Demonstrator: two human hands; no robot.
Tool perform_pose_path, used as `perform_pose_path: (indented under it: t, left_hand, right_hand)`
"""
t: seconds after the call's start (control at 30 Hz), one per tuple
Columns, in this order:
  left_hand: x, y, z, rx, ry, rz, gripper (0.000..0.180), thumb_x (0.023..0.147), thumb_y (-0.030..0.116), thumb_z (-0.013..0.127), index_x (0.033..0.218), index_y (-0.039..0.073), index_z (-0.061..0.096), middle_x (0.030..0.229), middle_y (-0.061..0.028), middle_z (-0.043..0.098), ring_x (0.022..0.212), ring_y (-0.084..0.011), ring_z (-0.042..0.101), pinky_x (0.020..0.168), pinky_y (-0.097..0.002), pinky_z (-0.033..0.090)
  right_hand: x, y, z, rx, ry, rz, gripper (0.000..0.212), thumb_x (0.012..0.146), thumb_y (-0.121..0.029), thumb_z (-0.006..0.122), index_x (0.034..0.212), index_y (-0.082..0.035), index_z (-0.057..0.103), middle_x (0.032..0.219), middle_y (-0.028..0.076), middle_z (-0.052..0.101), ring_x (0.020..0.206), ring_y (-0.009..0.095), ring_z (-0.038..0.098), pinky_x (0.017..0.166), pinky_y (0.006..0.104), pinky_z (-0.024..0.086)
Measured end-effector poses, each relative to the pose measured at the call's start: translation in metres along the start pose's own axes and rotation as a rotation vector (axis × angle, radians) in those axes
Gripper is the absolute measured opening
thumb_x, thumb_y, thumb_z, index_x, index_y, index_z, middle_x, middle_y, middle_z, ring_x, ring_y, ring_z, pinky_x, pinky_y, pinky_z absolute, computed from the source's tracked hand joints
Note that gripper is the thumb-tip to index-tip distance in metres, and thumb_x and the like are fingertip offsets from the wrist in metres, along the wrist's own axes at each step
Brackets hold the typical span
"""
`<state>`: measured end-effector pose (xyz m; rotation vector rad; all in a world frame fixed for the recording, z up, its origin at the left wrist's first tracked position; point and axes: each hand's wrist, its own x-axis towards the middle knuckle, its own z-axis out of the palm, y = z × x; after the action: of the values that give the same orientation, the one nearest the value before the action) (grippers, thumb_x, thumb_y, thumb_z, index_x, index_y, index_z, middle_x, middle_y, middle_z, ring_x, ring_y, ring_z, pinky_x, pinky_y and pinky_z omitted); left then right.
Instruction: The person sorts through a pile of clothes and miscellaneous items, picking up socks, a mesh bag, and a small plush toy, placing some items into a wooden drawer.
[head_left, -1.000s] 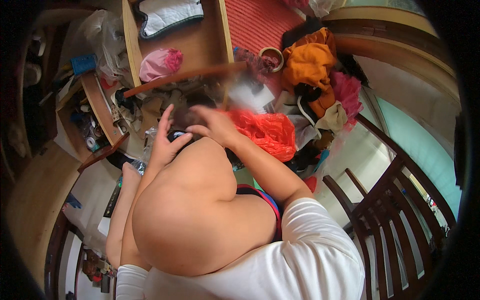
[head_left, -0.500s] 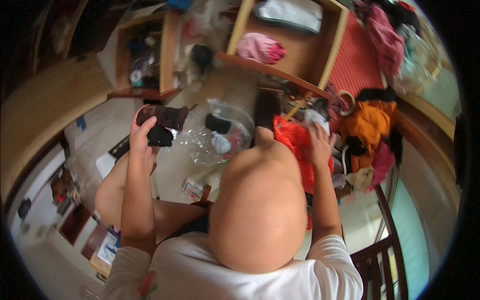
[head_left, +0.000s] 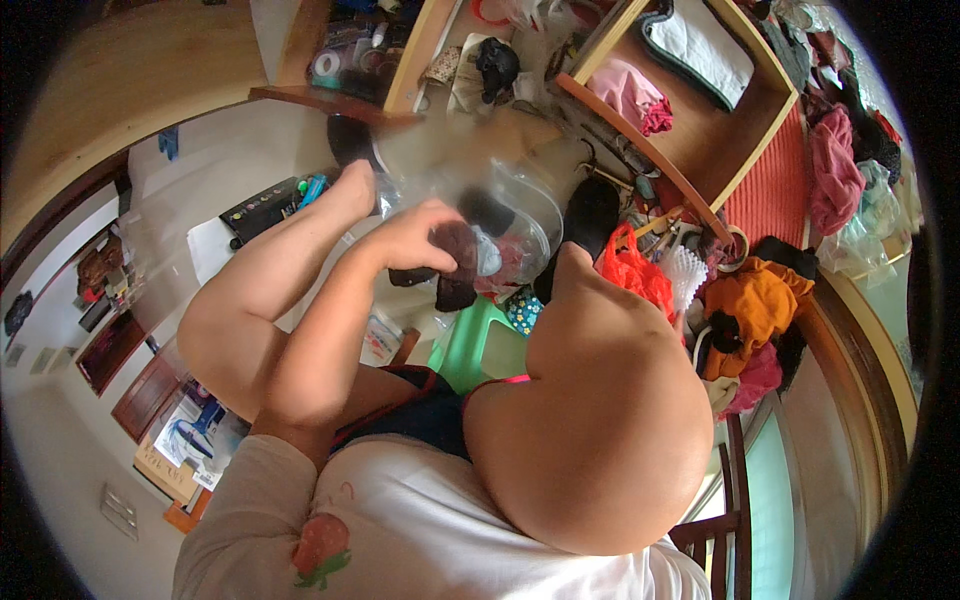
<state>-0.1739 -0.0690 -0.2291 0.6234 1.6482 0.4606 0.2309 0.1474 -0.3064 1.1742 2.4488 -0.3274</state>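
My left hand (head_left: 415, 240) is closed round a dark brown bundle of cloth (head_left: 455, 262), perhaps rolled socks, above the floor between my legs. Just beyond it is a clear plastic bag or tub (head_left: 540, 215) with black and pale items inside. My right hand does not show; my raised right knee (head_left: 620, 400) covers that side. Past the knee lies a crumpled red plastic bag (head_left: 638, 272), beside a white foam net (head_left: 684, 275).
An open wooden drawer (head_left: 705, 160) holds pink cloth (head_left: 628, 95) and a folded white piece (head_left: 700, 50). Another drawer (head_left: 405, 75) holds small items. Orange clothing (head_left: 755, 315) is heaped at right, near a tape roll (head_left: 735, 248). A green stool (head_left: 465, 350) stands close to me.
My left hand has moved right with the brown bundle, toward the clear plastic. My right hand has left the red bag and gone out of sight. The view has shifted.
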Motion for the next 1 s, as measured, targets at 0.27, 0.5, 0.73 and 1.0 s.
perform_pose_path:
  t: [0.27, 0.5, 0.73, 1.0]
  left_hand:
    - [0.01, 0.04, 0.05, 0.469, -0.191, -0.197, 0.054, 0.056, 0.016, 0.073, 0.108, 0.022, 0.059, 0.137, -0.0137, 0.03, 0.113, -0.0355, 0.046, 0.093, -0.0411, 0.041]
    - [0.028, 0.006, 0.071, 0.694, -0.085, -0.042, 0.046, 0.062, 0.011, 0.067, 0.107, 0.018, 0.059, 0.135, -0.0129, 0.036, 0.111, -0.0362, 0.047, 0.09, -0.0435, 0.043]
    - [0.041, -0.012, 0.062, 0.677, -0.159, -0.048, 0.044, 0.061, 0.012, 0.067, 0.104, 0.013, 0.057, 0.108, -0.0077, 0.049, 0.102, -0.029, 0.052, 0.083, -0.0423, 0.044]
    - [0.019, -0.006, 0.053, 0.641, 0.126, 0.154, 0.05, 0.058, 0.014, 0.07, 0.107, 0.018, 0.06, 0.131, -0.0085, 0.039, 0.107, -0.0345, 0.049, 0.086, -0.0416, 0.045]
  right_hand:
    - [0.039, -0.006, -0.056, 0.781, 0.134, 0.172, 0.022, 0.077, -0.004, 0.057, 0.098, 0.0, 0.06, 0.098, 0.011, 0.056, 0.091, 0.023, 0.054, 0.083, 0.0309, 0.042]
    - [0.059, -0.029, -0.114, 1.321, 0.211, 0.145, 0.022, 0.091, -0.011, 0.049, 0.105, 0.002, 0.06, 0.101, 0.006, 0.057, 0.095, 0.014, 0.051, 0.087, 0.0254, 0.037]
    - [0.055, -0.028, -0.149, 1.523, 0.706, 0.236, 0.031, 0.08, 0.005, 0.056, 0.11, 0.001, 0.054, 0.106, 0.006, 0.057, 0.098, 0.014, 0.054, 0.086, 0.0261, 0.043]
    - [0.053, 0.059, -0.074, 1.471, 0.332, 0.672, 0.034, 0.078, 0.002, 0.053, 0.112, 0.0, 0.052, 0.106, 0.007, 0.055, 0.097, 0.017, 0.053, 0.088, 0.0288, 0.041]
